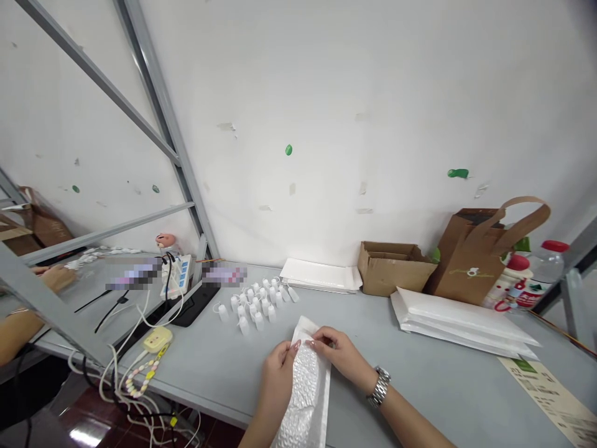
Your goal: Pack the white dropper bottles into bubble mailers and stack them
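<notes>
A white bubble mailer (305,398) lies lengthwise in front of me, its top end lifted off the grey table. On the mailer's left edge near the top, my left hand (278,376) pinches with thumb and fingers. My right hand (342,356), with a metal watch at the wrist, grips the upper right part near the opening. Just beyond the hands, to the left, several small white capped bottles (254,305) stand in a cluster. A few lie tilted at the cluster's right side.
Behind are a stack of flat white mailers (321,275), a cardboard box (394,267) and a brown paper bag (471,261). More padded mailers (457,320) lie right. A power strip (177,277), cables and a yellow case (157,339) sit left, beside a metal frame (158,106). Another person's arm (21,333) shows far left.
</notes>
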A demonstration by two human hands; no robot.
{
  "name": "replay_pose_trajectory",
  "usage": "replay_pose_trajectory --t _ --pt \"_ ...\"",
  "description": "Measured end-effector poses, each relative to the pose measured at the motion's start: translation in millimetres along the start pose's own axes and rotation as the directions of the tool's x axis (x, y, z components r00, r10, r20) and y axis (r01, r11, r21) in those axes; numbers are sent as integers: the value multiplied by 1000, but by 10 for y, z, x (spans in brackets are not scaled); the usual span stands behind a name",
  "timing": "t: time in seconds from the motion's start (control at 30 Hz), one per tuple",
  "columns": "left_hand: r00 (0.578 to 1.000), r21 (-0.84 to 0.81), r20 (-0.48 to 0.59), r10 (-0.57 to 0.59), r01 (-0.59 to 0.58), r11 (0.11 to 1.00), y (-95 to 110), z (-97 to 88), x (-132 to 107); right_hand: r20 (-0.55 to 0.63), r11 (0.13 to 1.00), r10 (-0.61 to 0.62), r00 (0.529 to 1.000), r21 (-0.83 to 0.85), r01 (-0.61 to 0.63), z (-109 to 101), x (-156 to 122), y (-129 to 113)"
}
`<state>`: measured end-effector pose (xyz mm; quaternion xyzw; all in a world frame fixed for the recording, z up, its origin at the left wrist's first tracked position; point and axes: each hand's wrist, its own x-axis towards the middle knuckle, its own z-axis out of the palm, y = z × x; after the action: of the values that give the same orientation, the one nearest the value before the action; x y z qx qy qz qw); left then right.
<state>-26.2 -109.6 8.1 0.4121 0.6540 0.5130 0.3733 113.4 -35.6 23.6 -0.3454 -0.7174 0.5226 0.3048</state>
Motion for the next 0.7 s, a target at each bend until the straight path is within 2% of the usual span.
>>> replay_pose_trajectory --t 0.2,0.3,0.37,0.4,0.43,0.5,0.57,0.6,0.63,0.7 --pt "1000 -101 -1 -6 6 995 -105 48 68 -49 997 38 998 -68 -41 -19 39 59" --pt "1000 -41 3 -11 11 999 -95 9 57 -61 997 49 997 -53 -53 -15 42 80" --pt "995 58 -96 35 -30 998 -90 -58 47 -59 996 64 996 -66 -68 -14 44 103" --pt "979 126 -187 85 -62 990 -98 -108 50 -63 994 74 995 -77 -79 -16 47 118" --pt "943 207 -297 153 -93 974 -113 -169 62 -73 992 82 994 -89 -88 -19 52 134" --pt "822 384 -487 293 -100 918 -166 -322 123 -104 990 69 992 -118 -81 -30 68 167" --pt "720 511 -585 373 -30 859 -235 -501 226 -129 986 27 991 -158 -47 -41 86 199" --pt "693 557 -601 399 5 831 -270 -590 287 -133 983 4 991 -179 -28 -44 94 215" --pt "692 591 -600 402 44 806 -304 -672 350 -133 980 -14 991 -199 -13 -45 101 231" --pt "749 631 -554 363 93 770 -365 -802 467 -126 974 -30 992 -228 0 -41 111 261"
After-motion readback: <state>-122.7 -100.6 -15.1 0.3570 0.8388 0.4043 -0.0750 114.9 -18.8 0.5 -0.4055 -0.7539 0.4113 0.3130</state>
